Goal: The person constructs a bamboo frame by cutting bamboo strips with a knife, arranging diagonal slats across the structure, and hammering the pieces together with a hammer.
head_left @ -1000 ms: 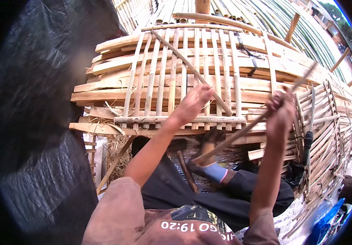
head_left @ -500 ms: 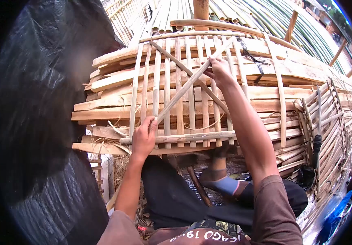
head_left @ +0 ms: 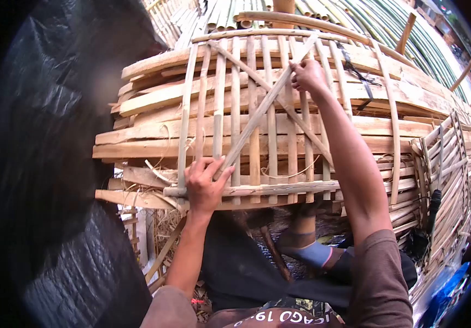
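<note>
A slatted wooden frame (head_left: pixel 254 147) lies on stacked planks. One diagonal strip (head_left: pixel 304 127) runs from its upper left to its lower right. A second diagonal strip (head_left: pixel 261 111) crosses over the first, forming an X. My right hand (head_left: pixel 307 75) pinches this second strip near its upper end. At its lower end, my left hand (head_left: pixel 207 183) rests with fingers spread on the strip and the lower rail (head_left: pixel 279 188).
Rough planks (head_left: pixel 137 148) are piled beneath the frame. A black sheet (head_left: pixel 66 164) hangs at the left. On the right are a dark-handled blade (head_left: pixel 435 202) and slatted panels (head_left: pixel 457 175). Long poles (head_left: pixel 378 33) lie beyond. A hammer-like wooden handle (head_left: pixel 275 252) is below.
The second strip went from being held off the frame at the right to lying across it. My left hand has spread its fingers over the strip's lower end.
</note>
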The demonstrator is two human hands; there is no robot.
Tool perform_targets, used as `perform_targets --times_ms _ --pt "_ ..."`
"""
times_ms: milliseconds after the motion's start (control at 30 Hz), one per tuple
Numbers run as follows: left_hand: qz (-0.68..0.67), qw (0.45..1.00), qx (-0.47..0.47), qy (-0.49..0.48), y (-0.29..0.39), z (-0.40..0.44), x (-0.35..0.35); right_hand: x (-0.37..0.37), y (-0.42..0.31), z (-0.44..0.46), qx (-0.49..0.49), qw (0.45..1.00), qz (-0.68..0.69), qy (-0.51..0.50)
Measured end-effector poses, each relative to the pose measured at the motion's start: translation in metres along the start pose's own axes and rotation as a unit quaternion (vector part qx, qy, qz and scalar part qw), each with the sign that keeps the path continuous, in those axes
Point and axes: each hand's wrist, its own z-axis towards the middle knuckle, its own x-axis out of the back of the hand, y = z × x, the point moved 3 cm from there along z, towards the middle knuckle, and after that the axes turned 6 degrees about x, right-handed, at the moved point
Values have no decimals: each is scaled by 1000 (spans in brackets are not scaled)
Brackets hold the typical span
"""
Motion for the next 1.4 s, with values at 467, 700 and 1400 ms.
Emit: perform_targets --times_ms 467,700,1400 --pt "15 999 18 31 -5 1 -5 11 -13 -28 43 995 -47 75" --pt "85 995 33 46 -7 -5 -13 14 -5 -15 58 974 -214 56" --pt "171 975 111 -86 42 -58 -28 22 2 -10 118 934 -334 42"
